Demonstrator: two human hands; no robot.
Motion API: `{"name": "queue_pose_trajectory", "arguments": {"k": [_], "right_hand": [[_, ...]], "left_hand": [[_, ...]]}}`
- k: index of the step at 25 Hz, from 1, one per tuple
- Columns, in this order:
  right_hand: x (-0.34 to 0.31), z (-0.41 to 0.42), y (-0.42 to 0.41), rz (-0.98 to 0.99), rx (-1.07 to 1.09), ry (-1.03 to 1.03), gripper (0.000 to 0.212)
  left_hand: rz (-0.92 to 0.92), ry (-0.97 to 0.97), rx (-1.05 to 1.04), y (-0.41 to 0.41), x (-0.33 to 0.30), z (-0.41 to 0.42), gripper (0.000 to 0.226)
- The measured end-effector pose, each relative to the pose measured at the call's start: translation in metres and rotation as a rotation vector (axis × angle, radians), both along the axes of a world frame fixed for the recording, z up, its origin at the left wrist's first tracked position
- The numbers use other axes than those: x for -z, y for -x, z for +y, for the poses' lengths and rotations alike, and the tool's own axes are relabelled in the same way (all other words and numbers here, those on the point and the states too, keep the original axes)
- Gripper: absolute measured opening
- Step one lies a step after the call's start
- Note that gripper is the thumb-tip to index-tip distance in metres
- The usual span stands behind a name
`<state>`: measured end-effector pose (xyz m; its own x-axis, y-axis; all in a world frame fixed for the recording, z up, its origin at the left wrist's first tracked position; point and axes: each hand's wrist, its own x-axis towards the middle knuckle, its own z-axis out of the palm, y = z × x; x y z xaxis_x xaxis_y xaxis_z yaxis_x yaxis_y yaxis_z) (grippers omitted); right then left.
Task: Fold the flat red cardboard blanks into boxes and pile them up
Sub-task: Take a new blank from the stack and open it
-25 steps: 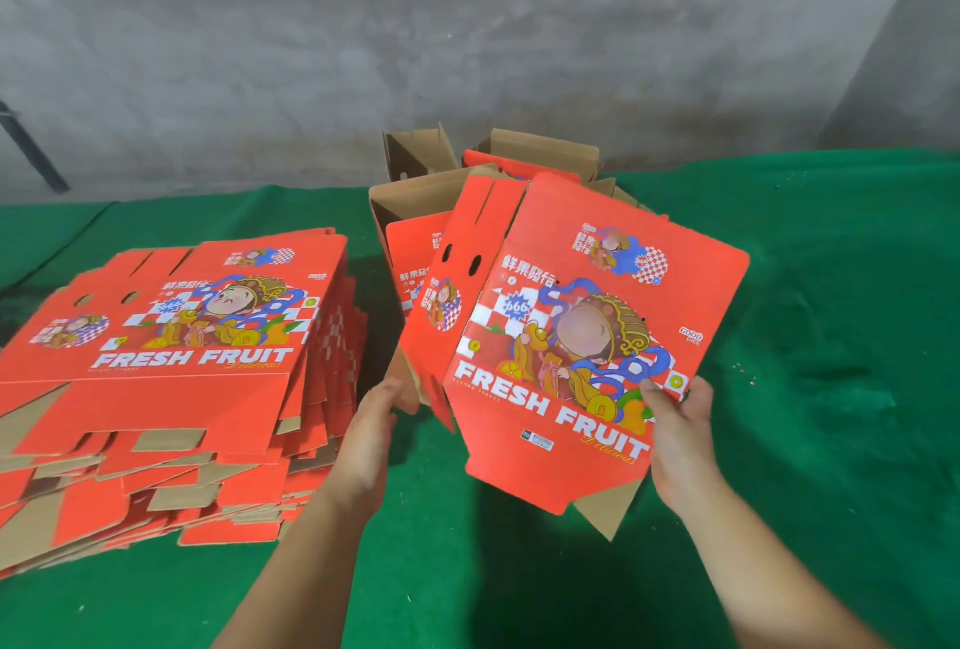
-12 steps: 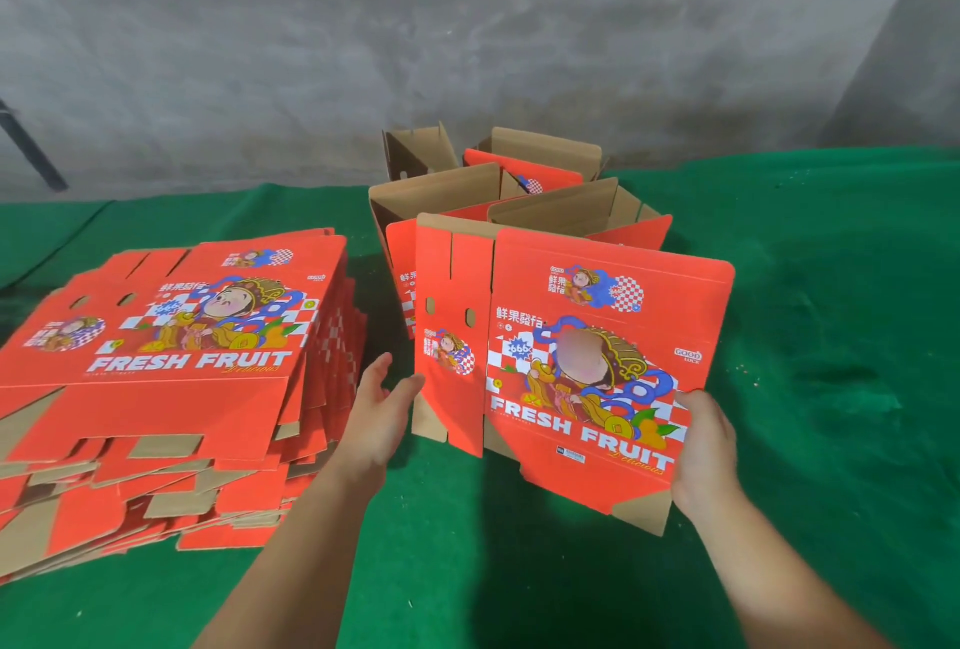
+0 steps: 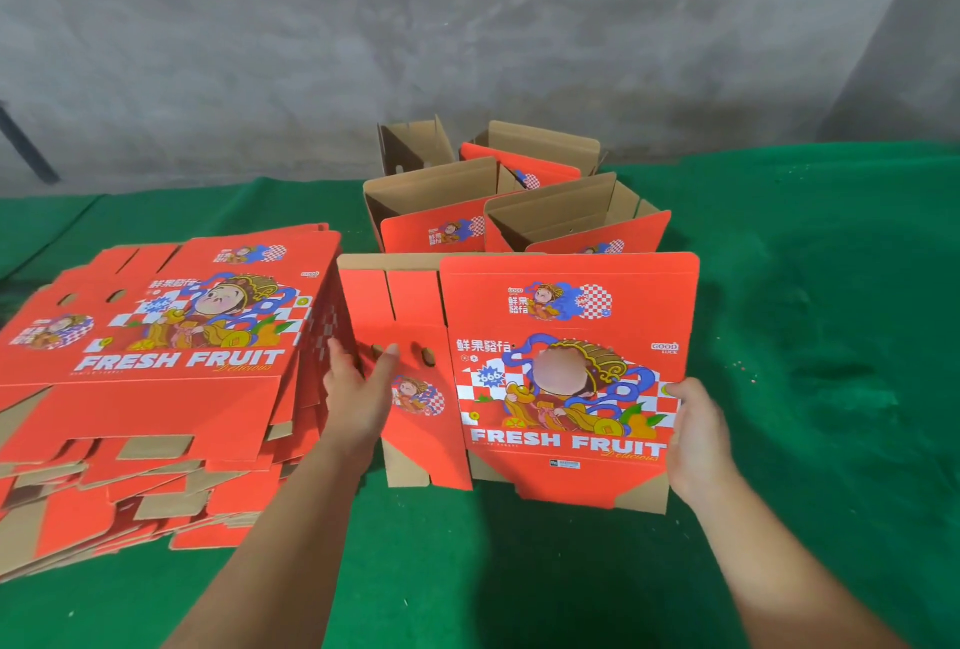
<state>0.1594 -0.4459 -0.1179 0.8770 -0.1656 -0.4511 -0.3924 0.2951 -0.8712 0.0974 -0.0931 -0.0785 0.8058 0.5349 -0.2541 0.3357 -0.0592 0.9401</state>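
Stack of flat blanks (image 3: 156, 388) cut off at the left edge. Cartoon face on the held blank (image 3: 566, 378) blurred out. Rear folded boxes (image 3: 519, 170) partly hidden behind nearer ones.

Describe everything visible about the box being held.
The box is red printed cardboard with brown unprinted inner faces, opened into an upright sleeve on the green cloth. Its wide front panel shows a cartoon figure, "FRESH FRUIT" and a "GOOD LUCK" mark; the narrow side panel has two oval holes and slits. Top and bottom flaps are unfolded. The left hand lies against the side panel; the right hand grips the right edge.
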Motion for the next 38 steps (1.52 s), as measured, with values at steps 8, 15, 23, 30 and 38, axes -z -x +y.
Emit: {"name": "queue_pose_trajectory", "arguments": {"k": [8, 15, 23, 30, 38], "right_hand": [[-0.014, 0.001, -0.007, -0.112, 0.012, 0.072, 0.02], [-0.032, 0.038, -0.001, -0.21, -0.048, 0.026, 0.041], [-0.041, -0.004, -0.014, -0.081, -0.137, -0.308, 0.061], [-0.048, -0.013, 0.002, -0.089, -0.387, -0.119, 0.044], [-0.036, 0.008, 0.028, -0.072, -0.605, 0.055, 0.064]], "left_hand": [[-0.176, 0.061, 0.1, 0.017, -0.009, -0.009, 0.023], [-0.295, 0.051, 0.551, 0.013, -0.048, -0.06, 0.112], [-0.298, -0.592, 0.685, 0.017, -0.054, -0.03, 0.132], [-0.277, -0.349, 0.754, 0.036, -0.039, 0.011, 0.079], [-0.131, 0.498, 0.385, 0.052, -0.036, 0.008, 0.075]]}}
